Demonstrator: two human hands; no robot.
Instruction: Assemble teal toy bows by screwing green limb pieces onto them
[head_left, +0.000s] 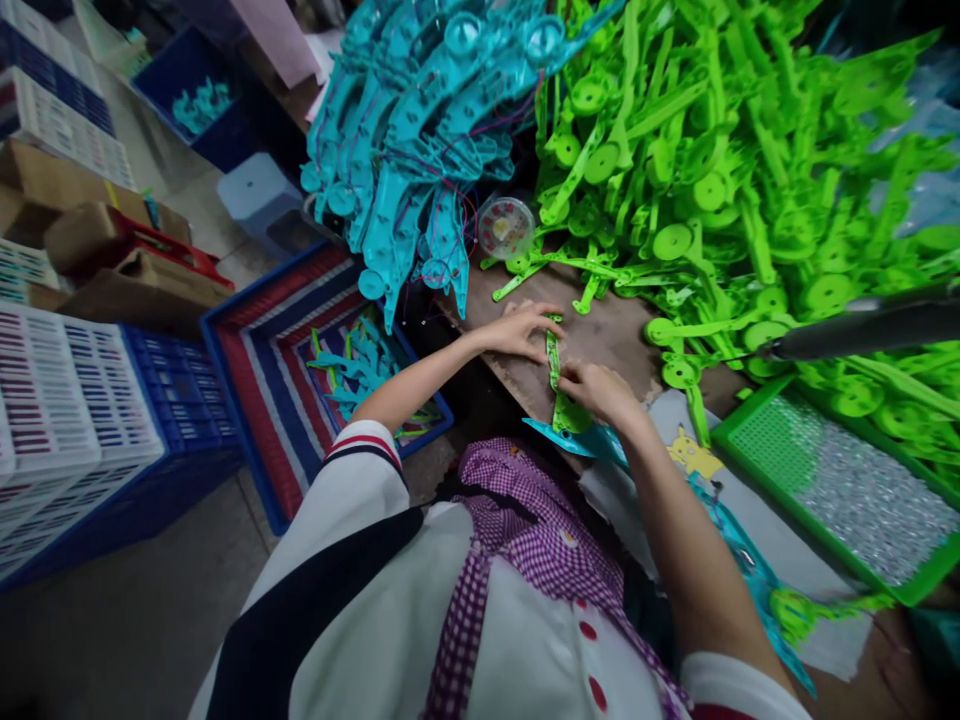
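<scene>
My left hand (525, 330) curves its thumb and fingers round the upper end of a narrow lime-green plastic part (553, 358). The part lies lengthwise towards me on the brown worktop (615, 320). At its lower section the fingers of my right hand (600, 390) are pinched together against it; anything small between those fingertips is hidden. The part's wide rounded green end (570, 414) rests over a teal plastic part (562, 438) at the table's near edge, partly covered by my right hand and wrist.
Large heaps of green parts (720, 190) and teal parts (420, 130) with thin wires fill the back. A dark screwdriver-like tool (847, 330) points in from the right, above a green tray (772, 470) of small shiny pieces. A blue-rimmed crate (247, 400) stands lower left.
</scene>
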